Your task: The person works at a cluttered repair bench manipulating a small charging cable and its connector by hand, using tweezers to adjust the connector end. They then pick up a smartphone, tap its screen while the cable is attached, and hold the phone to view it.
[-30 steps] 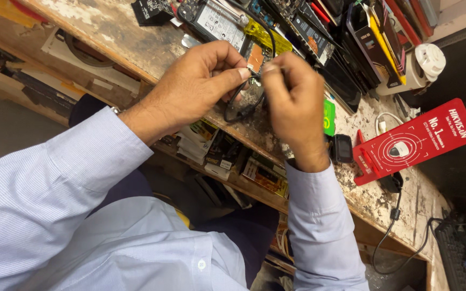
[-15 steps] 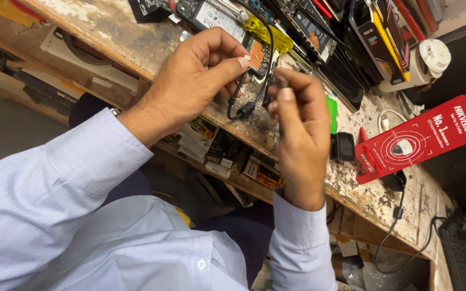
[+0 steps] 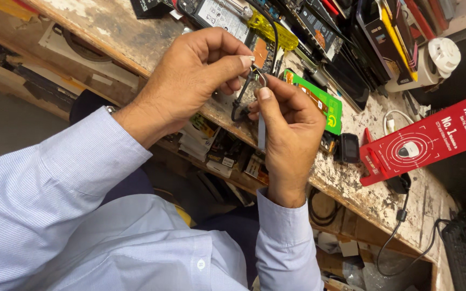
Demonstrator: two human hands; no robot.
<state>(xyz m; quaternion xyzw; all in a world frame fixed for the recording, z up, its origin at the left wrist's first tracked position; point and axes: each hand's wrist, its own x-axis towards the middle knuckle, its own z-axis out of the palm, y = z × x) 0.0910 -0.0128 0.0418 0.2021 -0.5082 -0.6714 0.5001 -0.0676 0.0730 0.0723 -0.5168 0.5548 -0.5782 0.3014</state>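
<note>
Here a thin black cable with a small metal end is pinched between both hands above the edge of the worn workbench. The left hand grips its tip, thumb on forefinger; the right hand closes on it just below. Pulled too hard, the fine end could bend or slip loose, I judge.

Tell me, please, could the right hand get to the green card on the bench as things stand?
Probably yes: the green card lies uncovered just beside the right hand, nothing between them. But its fingers, with the left hand, pinch a small black cable, so it isn't free.
</note>
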